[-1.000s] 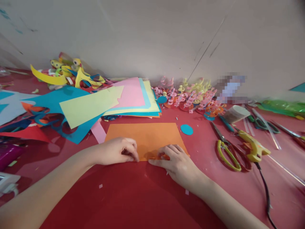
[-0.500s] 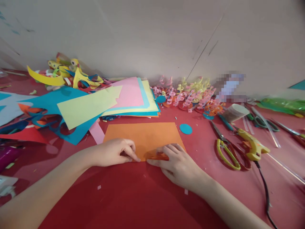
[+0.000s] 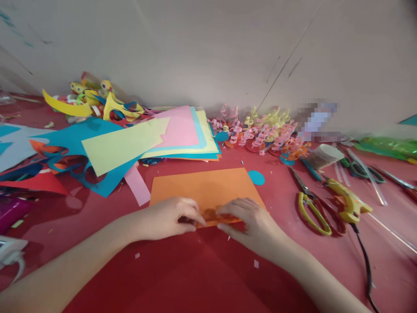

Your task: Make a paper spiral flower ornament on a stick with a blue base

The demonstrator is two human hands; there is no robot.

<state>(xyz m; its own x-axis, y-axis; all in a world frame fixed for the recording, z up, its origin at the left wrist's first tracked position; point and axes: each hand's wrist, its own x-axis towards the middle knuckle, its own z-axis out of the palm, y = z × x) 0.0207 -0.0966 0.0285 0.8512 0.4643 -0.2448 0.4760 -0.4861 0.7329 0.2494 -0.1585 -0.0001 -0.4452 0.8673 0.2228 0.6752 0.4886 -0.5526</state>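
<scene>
An orange paper sheet [image 3: 203, 188] lies flat on the red table [image 3: 182, 278] in front of me. My left hand [image 3: 169, 218] and my right hand [image 3: 249, 221] sit side by side at its near edge, both with fingers curled and pinching that edge, where a small crumpled fold of orange paper [image 3: 211, 214] rises between them. A blue paper disc [image 3: 256, 178] lies just past the sheet's far right corner.
A stack of coloured sheets [image 3: 176, 134] and blue and yellow cut-outs [image 3: 81, 148] lie at the left. Curled paper spirals [image 3: 260, 130] line the wall. Yellow-handled scissors [image 3: 311, 208], a yellow glue gun [image 3: 348, 200] with black cord, a tape roll [image 3: 324, 155] and glue sticks are at right.
The orange sheet has turned slightly and shifted right. Both hands have closed in on its near edge, and the edge between them is more crumpled.
</scene>
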